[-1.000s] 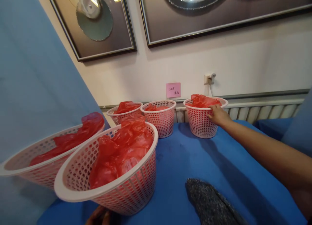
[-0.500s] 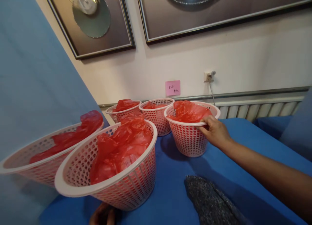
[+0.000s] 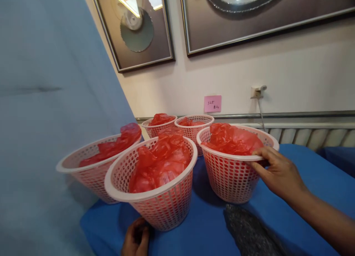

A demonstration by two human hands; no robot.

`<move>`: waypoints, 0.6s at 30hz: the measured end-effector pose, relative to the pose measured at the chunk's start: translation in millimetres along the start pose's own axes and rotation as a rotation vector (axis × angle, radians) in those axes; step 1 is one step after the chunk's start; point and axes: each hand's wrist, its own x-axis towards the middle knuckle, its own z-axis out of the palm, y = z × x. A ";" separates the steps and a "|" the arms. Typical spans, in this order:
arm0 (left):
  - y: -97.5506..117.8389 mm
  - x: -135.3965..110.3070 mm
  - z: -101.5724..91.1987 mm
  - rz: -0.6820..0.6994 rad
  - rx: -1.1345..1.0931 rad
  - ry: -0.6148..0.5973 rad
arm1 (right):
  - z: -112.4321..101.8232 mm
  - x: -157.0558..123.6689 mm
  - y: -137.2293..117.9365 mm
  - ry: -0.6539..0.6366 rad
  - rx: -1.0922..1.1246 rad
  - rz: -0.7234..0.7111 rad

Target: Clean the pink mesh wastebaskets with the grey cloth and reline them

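At a blue-covered table (image 3: 294, 161), the right hand (image 3: 280, 174) clamped its fingers on the right perforated basket (image 3: 230, 176); the left hand (image 3: 135, 240), finger closure unclear, lay beside the near basket (image 3: 168, 211).

The right forearm (image 3: 323, 214) is bare (fingers (image 3: 269, 154) too).

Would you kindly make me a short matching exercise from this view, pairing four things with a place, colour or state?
Column one:
1. Right hand
2. Left hand
3. Note
4. Wall socket

Column two:
A. With a cord hanging below it
B. Near the foot of the front basket
C. Pink, with handwriting
D. Holding the rim of the right-hand basket

Right pairs: 1-D, 2-B, 3-C, 4-A.
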 end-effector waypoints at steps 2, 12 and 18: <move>0.7 -2.6 -3.5 0.005 -0.031 0.003 | 6.4 -2.1 -5.5 -0.013 0.019 -0.002; 95.1 94.6 -97.3 0.546 0.303 0.385 | 19.9 -18.7 6.5 -0.003 -0.058 -0.026; 137.7 173.2 -109.2 0.726 0.727 0.309 | 23.6 -27.5 17.4 -0.018 -0.053 0.009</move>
